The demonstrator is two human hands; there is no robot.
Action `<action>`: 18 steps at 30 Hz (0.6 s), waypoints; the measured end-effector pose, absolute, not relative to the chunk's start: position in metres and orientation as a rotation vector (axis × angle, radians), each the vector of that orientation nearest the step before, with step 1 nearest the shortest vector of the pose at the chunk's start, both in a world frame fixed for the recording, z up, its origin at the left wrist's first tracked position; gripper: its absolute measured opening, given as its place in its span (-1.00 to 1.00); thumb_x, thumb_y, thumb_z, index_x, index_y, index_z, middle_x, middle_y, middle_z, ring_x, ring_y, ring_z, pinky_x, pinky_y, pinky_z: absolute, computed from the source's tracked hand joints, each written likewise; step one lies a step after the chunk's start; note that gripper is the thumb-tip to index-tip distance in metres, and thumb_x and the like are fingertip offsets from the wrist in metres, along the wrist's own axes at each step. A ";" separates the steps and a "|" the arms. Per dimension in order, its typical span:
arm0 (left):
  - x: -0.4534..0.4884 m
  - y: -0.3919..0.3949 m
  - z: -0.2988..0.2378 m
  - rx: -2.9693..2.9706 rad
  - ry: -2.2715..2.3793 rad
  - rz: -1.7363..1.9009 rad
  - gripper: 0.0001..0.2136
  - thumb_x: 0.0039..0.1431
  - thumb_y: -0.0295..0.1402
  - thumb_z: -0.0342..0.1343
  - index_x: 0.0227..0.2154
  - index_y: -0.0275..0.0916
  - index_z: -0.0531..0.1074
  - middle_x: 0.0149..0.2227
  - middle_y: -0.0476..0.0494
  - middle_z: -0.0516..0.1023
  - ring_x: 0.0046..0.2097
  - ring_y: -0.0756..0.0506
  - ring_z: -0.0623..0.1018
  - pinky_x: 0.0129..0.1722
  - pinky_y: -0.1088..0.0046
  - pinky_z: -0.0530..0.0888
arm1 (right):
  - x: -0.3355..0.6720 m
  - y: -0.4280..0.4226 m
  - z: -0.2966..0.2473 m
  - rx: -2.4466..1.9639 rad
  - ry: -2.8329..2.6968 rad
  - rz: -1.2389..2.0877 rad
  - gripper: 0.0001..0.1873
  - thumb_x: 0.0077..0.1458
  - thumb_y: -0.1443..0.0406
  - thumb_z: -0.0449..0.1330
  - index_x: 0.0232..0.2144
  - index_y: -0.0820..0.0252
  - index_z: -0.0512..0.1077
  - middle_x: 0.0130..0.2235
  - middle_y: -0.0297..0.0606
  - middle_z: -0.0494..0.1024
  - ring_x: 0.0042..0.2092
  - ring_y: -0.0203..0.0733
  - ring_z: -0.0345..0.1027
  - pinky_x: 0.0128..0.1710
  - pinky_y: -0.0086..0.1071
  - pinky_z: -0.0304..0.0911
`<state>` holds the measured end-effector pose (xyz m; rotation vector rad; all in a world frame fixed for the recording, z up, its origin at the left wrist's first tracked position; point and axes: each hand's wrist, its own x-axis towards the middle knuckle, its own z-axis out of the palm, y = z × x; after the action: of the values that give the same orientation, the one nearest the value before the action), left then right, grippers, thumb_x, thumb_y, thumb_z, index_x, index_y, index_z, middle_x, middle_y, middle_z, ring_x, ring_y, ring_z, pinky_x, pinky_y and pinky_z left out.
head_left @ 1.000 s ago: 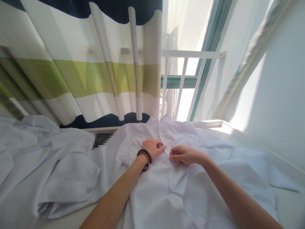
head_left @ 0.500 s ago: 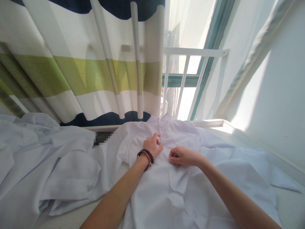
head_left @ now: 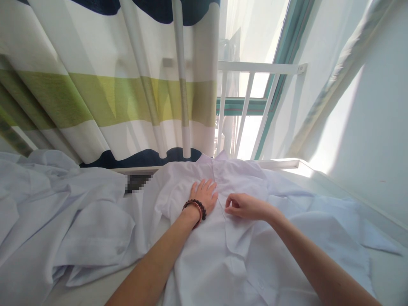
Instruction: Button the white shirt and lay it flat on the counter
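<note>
Before the striped curtain (head_left: 127, 102), a white button-up shirt (head_left: 204, 255) is lying front-up, left hand (head_left: 204, 195) resting spread on it; right hand (head_left: 242, 206) is lying curled by the placket (head_left: 225, 229), grip indeterminable.

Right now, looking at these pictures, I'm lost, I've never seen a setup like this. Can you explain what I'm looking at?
There's no machine here: these are a person's bare hands, seen from a camera worn on their head, looking forward and down. A white shirt lies on a pale surface, with more white clothing to the left. The left hand, with bracelets at its wrist, rests spread on the shirt. The right hand is curled by the shirt's front edge; I can't tell whether its grip holds cloth. Behind are a striped curtain and white railing.
</note>
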<state>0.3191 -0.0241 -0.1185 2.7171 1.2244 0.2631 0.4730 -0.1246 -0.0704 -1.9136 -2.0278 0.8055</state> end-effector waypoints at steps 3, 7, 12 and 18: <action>0.318 -0.024 -0.119 2.733 1.222 0.225 -0.54 0.33 -0.21 -0.23 0.24 -0.10 0.18 0.35 -0.09 0.11 0.37 -0.20 0.05 0.31 0.00 -0.06 | 0.469 -0.123 -0.077 -1.928 -2.047 0.759 -0.82 0.06 0.26 0.20 -0.27 0.23 0.42 -0.42 -0.33 0.50 -0.39 -0.27 0.28 -0.41 -0.46 0.10; 0.317 -0.023 -0.120 2.746 1.215 0.185 -0.51 0.32 -0.17 -0.24 0.28 -0.10 0.13 0.37 -0.07 0.05 0.38 -0.21 0.01 0.32 0.00 -0.10 | 0.468 -0.123 -0.080 -1.909 -2.079 0.764 -0.88 0.07 0.28 0.17 -0.36 0.23 0.43 -0.43 -0.32 0.50 -0.41 -0.29 0.27 -0.41 -0.46 0.10; 0.317 -0.022 -0.120 2.746 1.241 0.168 -0.49 0.31 -0.14 -0.24 0.29 -0.05 0.11 0.38 -0.02 0.01 0.40 -0.25 -0.10 0.32 -0.05 -0.16 | 0.470 -0.124 -0.076 -1.887 -2.100 0.815 -0.88 0.08 0.32 0.12 -0.39 0.24 0.45 -0.46 -0.33 0.51 -0.43 -0.30 0.29 -0.44 -0.48 0.11; 0.317 -0.021 -0.120 2.736 1.226 0.122 -0.48 0.32 -0.14 -0.27 0.31 -0.08 0.07 0.39 -0.05 -0.02 0.39 -0.23 -0.06 0.32 -0.02 -0.12 | 0.474 -0.124 -0.069 -1.910 -2.129 0.777 -0.84 0.09 0.34 0.08 -0.36 0.25 0.46 -0.44 -0.31 0.51 -0.42 -0.29 0.28 -0.45 -0.48 0.10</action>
<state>0.3175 -0.0211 -0.1200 2.7361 1.2258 0.1221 0.4735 -0.1243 -0.0693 -1.9097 -2.1295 0.7772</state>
